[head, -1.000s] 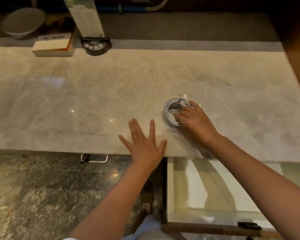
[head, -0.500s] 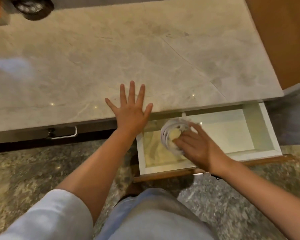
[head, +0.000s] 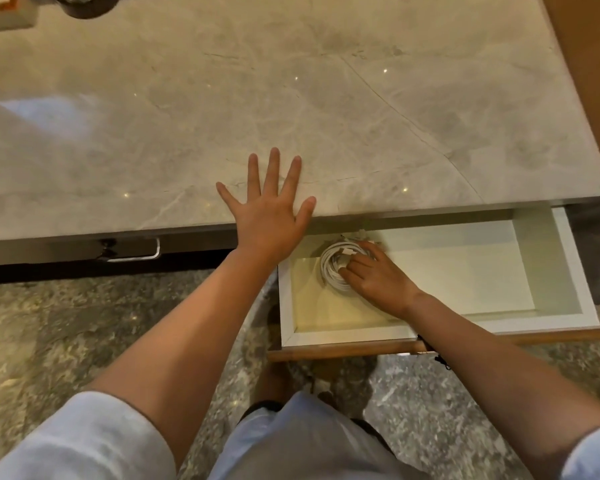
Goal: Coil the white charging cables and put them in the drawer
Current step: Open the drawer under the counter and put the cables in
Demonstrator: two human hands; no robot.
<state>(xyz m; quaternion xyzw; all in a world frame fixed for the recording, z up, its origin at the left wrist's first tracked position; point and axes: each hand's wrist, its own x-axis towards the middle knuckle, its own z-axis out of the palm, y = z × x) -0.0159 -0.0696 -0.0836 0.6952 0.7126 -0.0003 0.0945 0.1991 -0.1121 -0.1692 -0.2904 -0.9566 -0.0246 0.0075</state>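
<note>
The coiled white charging cables [head: 330, 268] lie in the left part of the open white drawer [head: 565, 271], low against its floor. My right hand [head: 378, 280] reaches into the drawer and its fingers curl over the coil's right side, gripping it. My left hand [head: 269, 216] lies flat with spread fingers on the front edge of the marble countertop [head: 291, 98], just left of the drawer. The right side of the coil is hidden under my fingers.
A second, closed drawer with a metal handle [head: 136, 252] sits under the counter at the left. A dark round object [head: 84, 5] and a book corner [head: 4, 15] lie at the counter's far left. A wooden panel [head: 589, 64] stands at the right. Stone floor lies below.
My right hand carried the coil off the countertop and down into the open drawer. My left hand stayed flat on the counter edge. The view tilted downward.
</note>
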